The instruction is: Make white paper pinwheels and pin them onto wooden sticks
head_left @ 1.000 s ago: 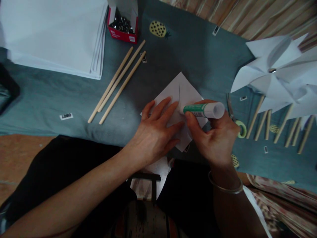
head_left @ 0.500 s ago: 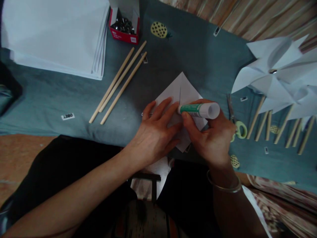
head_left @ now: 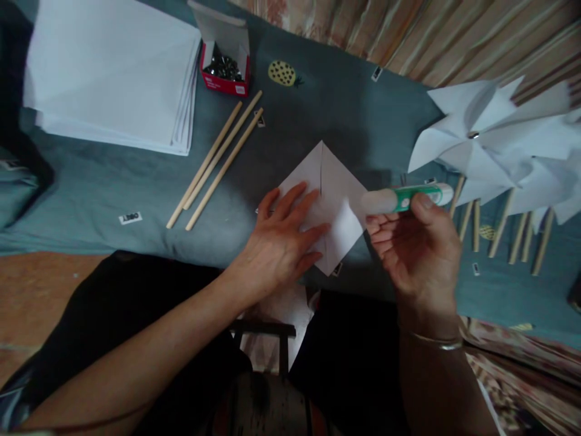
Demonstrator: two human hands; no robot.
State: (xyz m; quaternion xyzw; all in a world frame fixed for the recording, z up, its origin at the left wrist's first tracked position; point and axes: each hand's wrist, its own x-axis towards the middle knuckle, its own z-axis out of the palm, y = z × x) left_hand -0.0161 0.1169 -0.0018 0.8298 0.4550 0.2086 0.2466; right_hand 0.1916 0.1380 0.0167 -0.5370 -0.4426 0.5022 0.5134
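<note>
Spread fingers of my left hand (head_left: 288, 230) lie flat on a square sheet of white paper (head_left: 342, 175), pressing it to the cloth. The sheet is turned with one corner pointing away from me, and a slit runs down from that corner. Part of it is hidden under the hand. My right hand (head_left: 417, 248), palm turned up, grips a green and white glue stick (head_left: 403, 198) between thumb and fingers. The stick is raised off the sheet, just right of it, with its pale end pointing left.
Finished paper pinwheels (head_left: 474, 134) on wooden sticks lie at the right. Three wooden sticks (head_left: 218, 160) rest left of the sheet. Behind them stand a red box (head_left: 226, 83) of shiny metal pins and a stack of white paper (head_left: 113, 79). A blue-green cloth (head_left: 336, 97) covers the table.
My right hand has lifted the glue stick off the middle of the paper, moved right and turned palm up. My left hand stays on the sheet. The view has shifted slightly.
</note>
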